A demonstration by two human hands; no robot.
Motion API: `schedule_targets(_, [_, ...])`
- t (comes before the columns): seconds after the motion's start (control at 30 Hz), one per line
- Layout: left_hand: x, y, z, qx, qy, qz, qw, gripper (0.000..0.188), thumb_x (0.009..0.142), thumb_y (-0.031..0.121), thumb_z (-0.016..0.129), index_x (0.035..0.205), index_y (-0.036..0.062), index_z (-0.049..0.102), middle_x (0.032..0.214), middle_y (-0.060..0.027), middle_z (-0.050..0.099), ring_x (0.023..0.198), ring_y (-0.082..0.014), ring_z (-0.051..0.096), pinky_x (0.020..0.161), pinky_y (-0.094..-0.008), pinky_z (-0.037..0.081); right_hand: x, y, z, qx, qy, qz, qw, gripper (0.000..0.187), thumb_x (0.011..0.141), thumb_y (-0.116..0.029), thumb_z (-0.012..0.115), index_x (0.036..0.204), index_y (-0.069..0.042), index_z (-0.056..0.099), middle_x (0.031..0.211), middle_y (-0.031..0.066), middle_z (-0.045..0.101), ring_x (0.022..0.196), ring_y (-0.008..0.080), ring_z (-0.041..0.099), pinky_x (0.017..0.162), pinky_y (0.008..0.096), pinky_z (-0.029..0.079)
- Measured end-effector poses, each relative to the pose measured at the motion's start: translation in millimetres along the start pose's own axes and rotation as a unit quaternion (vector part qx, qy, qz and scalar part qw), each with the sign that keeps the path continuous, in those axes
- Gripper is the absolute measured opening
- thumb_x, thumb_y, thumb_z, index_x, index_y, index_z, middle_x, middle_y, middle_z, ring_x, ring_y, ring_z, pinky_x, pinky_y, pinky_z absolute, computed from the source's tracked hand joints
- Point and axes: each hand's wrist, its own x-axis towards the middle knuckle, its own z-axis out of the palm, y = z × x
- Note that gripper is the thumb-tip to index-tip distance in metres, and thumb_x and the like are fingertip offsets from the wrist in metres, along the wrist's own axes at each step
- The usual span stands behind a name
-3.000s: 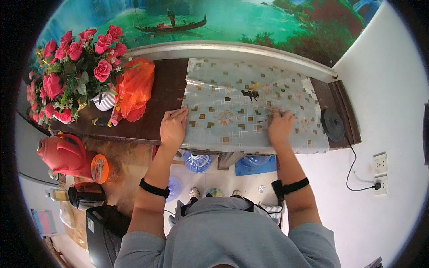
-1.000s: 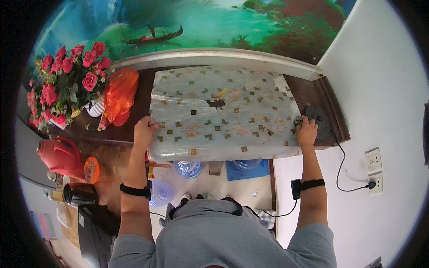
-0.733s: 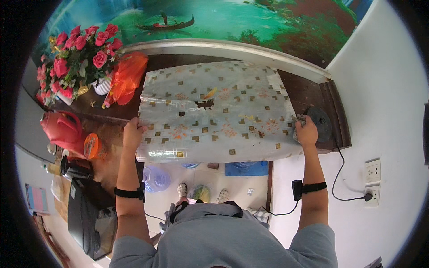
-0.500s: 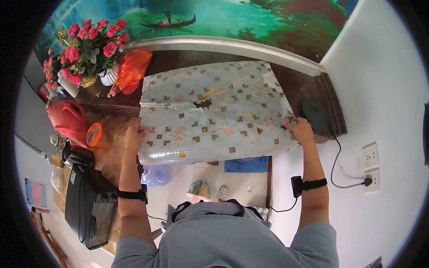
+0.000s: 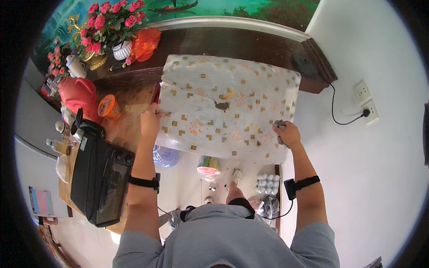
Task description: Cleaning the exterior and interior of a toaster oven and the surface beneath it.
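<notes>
A wide panel [image 5: 201, 111], covered in pale plastic with brown squares and orange flower prints, is in front of me and overlaps the dark brown ledge at its far side. Its covering has a torn brown patch near the middle. At the left edge, my left hand [image 5: 151, 119] is closed on the panel. My right hand [image 5: 289, 134] grips a crumpled grey rag [image 5: 280, 126] against the panel's surface, near the right edge. Part of a red thing [image 5: 155, 94] shows beside the panel's left edge; the rest is hidden.
On the left stand a red watering can-like jug [image 5: 80, 96], an orange tub [image 5: 109, 107] and a black oven-like appliance [image 5: 100, 178]. Pink flowers [image 5: 100, 22] and an orange-red bag [image 5: 146, 43] sit on the ledge [image 5: 214, 42]. A black cord [image 5: 333, 107] runs to a wall socket.
The panel has come away from the wall, baring more of the ledge. My right hand has moved inward from the panel's edge with the rag. A foot now shows farther forward below.
</notes>
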Motion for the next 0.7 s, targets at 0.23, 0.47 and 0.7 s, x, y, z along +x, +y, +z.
schedule_targets(0.23, [-16, 54, 4, 0.001, 0.023, 0.137, 0.99, 0.006, 0.072, 0.003, 0.059, 0.077, 0.0039, 0.056, 0.076, -0.0155, 0.06, 0.077, -0.0344, 0.058, 0.064, -0.0422, 0.046, -54, -1, 22, 0.047, 0.01, -0.035, 0.998, 0.062, 0.069, -0.048, 0.067, 0.106, 0.001, 0.059, 0.094, 0.0207, 0.064, 0.092, 0.035, 0.06, 0.08, 0.0405, 0.048])
schedule_targets(0.47, [-55, 81, 67, -0.003, 0.019, 0.246, 0.969, 0.004, 0.069, 0.009, 0.055, 0.072, 0.0092, 0.057, 0.073, -0.0083, 0.059, 0.074, -0.0278, 0.058, 0.065, -0.0388, 0.048, -94, -11, 12, 0.075, 0.027, -0.081, 0.994, 0.06, 0.07, -0.043, 0.068, 0.107, 0.003, 0.058, 0.093, 0.0222, 0.064, 0.087, 0.036, 0.061, 0.078, 0.041, 0.049])
schedule_targets(0.7, [-79, 81, 92, 0.016, -0.017, 0.198, 0.98, 0.008, 0.069, 0.01, 0.06, 0.075, 0.0114, 0.065, 0.075, -0.0082, 0.063, 0.073, -0.0278, 0.061, 0.065, -0.0387, 0.048, -110, 1, 15, 0.091, 0.012, -0.092, 0.991, 0.047, 0.072, -0.037, 0.069, 0.097, 0.002, 0.059, 0.083, 0.0221, 0.063, 0.08, 0.037, 0.06, 0.071, 0.0434, 0.048])
